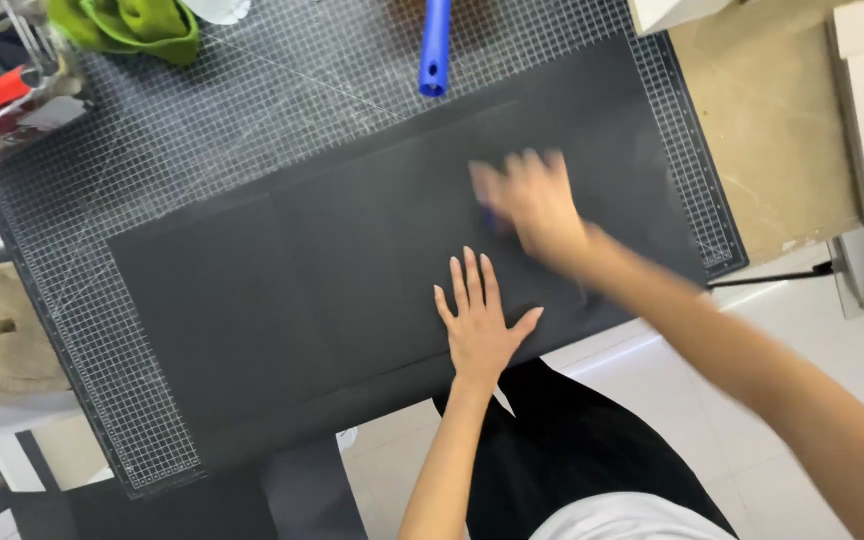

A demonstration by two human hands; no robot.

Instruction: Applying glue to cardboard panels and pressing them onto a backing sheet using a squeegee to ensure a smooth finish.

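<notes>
Flat on the gridded cutting mat (pixel 152 300) lies the black sheet (pixel 282 300), pinned near its front edge by the left hand (pixel 479 320), fingers spread and grasping nothing, while the blurred right hand (pixel 530 200) rubs across it, grip unclear; steady downward pressure should stop slipping.

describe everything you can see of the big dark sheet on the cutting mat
The dark sheet is a large, matte, charcoal rectangle, like thick paper or card, lying flat and skewed on the gridded cutting mat. Faint straight lines cross it, dividing it into panels. Its near edge overhangs the mat. The left hand presses flat on it with fingers spread; the blurred right hand is over it, holding something small and bluish.
</notes>
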